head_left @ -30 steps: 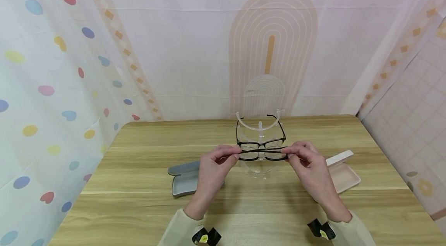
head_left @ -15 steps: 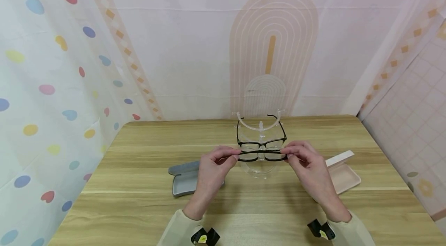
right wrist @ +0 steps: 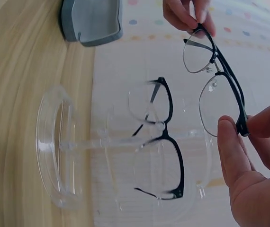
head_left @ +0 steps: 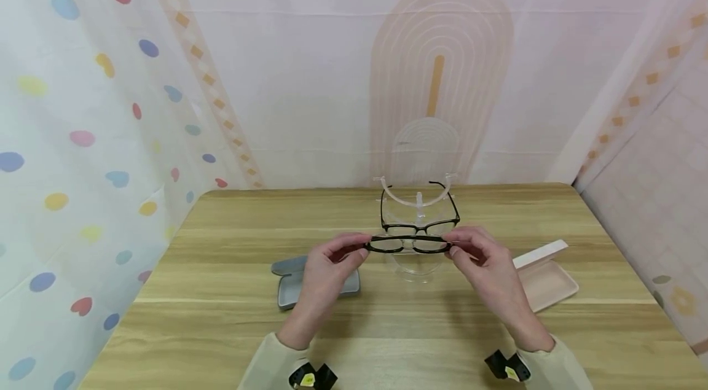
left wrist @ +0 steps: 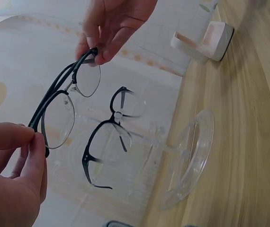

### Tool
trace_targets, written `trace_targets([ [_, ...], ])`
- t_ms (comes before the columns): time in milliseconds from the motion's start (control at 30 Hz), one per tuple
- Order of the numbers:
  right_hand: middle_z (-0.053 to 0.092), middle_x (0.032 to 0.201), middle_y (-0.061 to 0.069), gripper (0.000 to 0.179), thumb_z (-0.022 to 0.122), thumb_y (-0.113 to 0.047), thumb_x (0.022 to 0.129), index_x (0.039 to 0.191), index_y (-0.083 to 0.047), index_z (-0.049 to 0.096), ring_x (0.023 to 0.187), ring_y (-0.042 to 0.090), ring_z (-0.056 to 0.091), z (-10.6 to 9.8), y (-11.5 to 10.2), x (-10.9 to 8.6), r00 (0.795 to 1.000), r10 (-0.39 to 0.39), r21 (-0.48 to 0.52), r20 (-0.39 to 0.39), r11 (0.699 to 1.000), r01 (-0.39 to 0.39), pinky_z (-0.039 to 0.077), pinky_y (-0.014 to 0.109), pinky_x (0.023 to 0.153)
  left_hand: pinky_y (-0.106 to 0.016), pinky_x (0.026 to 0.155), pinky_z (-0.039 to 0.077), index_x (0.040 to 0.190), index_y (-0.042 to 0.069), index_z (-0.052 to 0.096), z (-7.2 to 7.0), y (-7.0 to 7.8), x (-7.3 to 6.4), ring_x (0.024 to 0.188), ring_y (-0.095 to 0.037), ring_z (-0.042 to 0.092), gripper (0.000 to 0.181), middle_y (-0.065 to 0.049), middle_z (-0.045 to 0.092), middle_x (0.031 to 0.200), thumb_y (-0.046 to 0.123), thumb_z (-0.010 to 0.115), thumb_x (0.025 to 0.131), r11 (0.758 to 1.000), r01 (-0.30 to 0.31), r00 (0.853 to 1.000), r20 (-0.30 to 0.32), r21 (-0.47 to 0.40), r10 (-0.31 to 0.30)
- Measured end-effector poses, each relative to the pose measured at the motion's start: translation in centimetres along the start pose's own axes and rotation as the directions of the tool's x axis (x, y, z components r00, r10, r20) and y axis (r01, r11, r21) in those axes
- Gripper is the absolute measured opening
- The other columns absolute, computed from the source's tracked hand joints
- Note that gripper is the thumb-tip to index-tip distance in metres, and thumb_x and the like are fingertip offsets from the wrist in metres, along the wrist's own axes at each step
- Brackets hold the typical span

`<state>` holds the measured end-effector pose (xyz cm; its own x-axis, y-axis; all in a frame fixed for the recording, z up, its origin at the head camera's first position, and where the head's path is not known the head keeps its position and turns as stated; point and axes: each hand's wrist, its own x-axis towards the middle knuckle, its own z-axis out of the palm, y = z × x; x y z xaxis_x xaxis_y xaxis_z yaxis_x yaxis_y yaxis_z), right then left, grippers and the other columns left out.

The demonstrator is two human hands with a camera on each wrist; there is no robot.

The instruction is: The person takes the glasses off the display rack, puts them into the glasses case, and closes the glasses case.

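Between my two hands is a pair of black half-rim eyeglasses (head_left: 410,237), raised in front of the display stand with the temples folded behind the lenses. My left hand (head_left: 323,276) pinches one end of the frame between thumb and fingers. The other end is pinched by my right hand (head_left: 491,273). Behind them, a second pair of black eyeglasses (right wrist: 165,130) sits on the clear display stand (right wrist: 45,146), temples unfolded and pointing back. In both wrist views the held pair is apart from the stand.
An open grey glasses case (head_left: 289,292) lies left of the stand, partly behind my left hand. On the right, partly behind my right hand, is an open pale pink case (head_left: 547,287) with a white lid. The wooden table (head_left: 221,328) ends at a patterned curtain (head_left: 310,95).
Both hands have carried the held eyeglasses slightly left relative to the stand. The pair on the stand and both cases stay put; the head view has turned a little.
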<state>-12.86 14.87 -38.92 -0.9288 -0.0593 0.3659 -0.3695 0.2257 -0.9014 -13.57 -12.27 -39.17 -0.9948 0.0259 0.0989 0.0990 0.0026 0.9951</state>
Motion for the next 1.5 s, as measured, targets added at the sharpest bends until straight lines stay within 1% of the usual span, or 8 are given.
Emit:
trace_targets([
  [333,0.064,0.125,0.017,0.026,0.064,0.009,0.094,0.118,0.003,0.072,0.103,0.010,0.069,1.0,0.3,0.2,0.997,0.003,0.044,0.083,0.999,-0.007,0.058,0.024,0.087,-0.025,0.087,0.057,0.115,0.002,0.077,-1.7,-0.3,-0.6,0.106,-0.019,0.068,0.024,-0.010,0.073,0.120,0.000,0.076,0.091,1.000,0.023,0.999,-0.034,0.016,-0.023],
  [533,0.065,0.124,0.013,0.026,0.065,0.007,0.095,0.119,0.001,0.073,0.106,0.017,0.070,1.7,0.3,0.3,0.993,0.024,0.037,0.119,0.999,-0.029,0.059,0.026,0.088,-0.024,0.086,0.056,0.114,0.000,0.077,-2.5,-0.6,-0.9,0.103,-0.018,0.068,0.023,-0.012,0.074,0.117,-0.001,0.076,0.091,0.999,0.014,0.998,-0.057,0.035,-0.012],
  [700,0.065,0.124,0.013,0.027,0.067,0.003,0.096,0.122,0.001,0.072,0.104,0.015,0.070,2.4,0.1,0.3,0.989,0.084,0.036,0.125,0.995,-0.089,0.058,0.025,0.087,-0.022,0.083,0.055,0.114,-0.004,0.076,-3.2,-0.8,-1.1,0.100,-0.016,0.067,0.022,-0.014,0.074,0.116,-0.002,0.075,0.092,0.999,0.007,0.998,-0.070,0.032,-0.005],
  [867,0.063,0.122,0.022,0.026,0.066,0.005,0.097,0.123,0.008,0.067,0.100,0.010,0.070,3.3,0.0,0.3,0.981,0.139,0.130,0.138,0.979,-0.157,0.059,0.024,0.086,-0.021,0.081,0.056,0.113,-0.006,0.076,-4.0,-1.0,-1.4,0.096,-0.013,0.068,0.022,-0.014,0.075,0.112,-0.002,0.076,0.091,0.999,-0.033,0.995,-0.092,0.040,0.037],
  [1000,0.065,0.116,0.026,0.024,0.064,0.009,0.096,0.121,0.011,0.065,0.097,0.011,0.072,4.0,0.1,0.5,0.976,0.144,0.180,0.160,0.969,-0.172,0.060,0.026,0.086,-0.021,0.080,0.056,0.113,-0.007,0.075,-4.7,-1.2,-1.6,0.094,-0.011,0.069,0.022,-0.010,0.077,0.109,-0.001,0.076,0.091,0.997,-0.044,0.993,-0.111,0.061,0.050],
  [1233,0.069,0.110,0.023,0.024,0.067,0.004,0.097,0.120,0.010,0.066,0.095,0.015,0.073,5.2,0.2,0.5,0.970,0.152,0.201,0.190,0.961,-0.190,0.061,0.031,0.086,-0.023,0.083,0.058,0.115,-0.009,0.073,-6.0,-1.6,-1.9,0.095,-0.010,0.070,0.024,0.000,0.077,0.105,0.001,0.075,0.093,0.997,-0.054,0.990,-0.128,0.061,0.061],
  [1367,0.070,0.110,0.021,0.023,0.070,0.001,0.096,0.118,0.008,0.068,0.096,0.017,0.072,6.0,0.4,0.5,0.973,0.127,0.187,0.191,0.969,-0.163,0.060,0.029,0.086,-0.025,0.085,0.059,0.116,-0.012,0.071,-6.8,-1.9,-2.1,0.096,-0.011,0.071,0.025,0.001,0.077,0.106,-0.001,0.073,0.094,0.997,-0.062,0.989,-0.134,0.047,0.068],
  [1500,0.071,0.110,0.016,0.019,0.072,-0.001,0.096,0.114,0.004,0.072,0.097,0.019,0.070,6.8,0.6,0.5,0.976,0.116,0.146,0.182,0.979,-0.144,0.060,0.026,0.085,-0.023,0.081,0.059,0.115,-0.010,0.073,-7.5,-2.1,-2.3,0.092,-0.008,0.070,0.023,0.003,0.077,0.104,0.001,0.074,0.094,0.993,-0.060,0.984,-0.160,0.101,0.076],
])
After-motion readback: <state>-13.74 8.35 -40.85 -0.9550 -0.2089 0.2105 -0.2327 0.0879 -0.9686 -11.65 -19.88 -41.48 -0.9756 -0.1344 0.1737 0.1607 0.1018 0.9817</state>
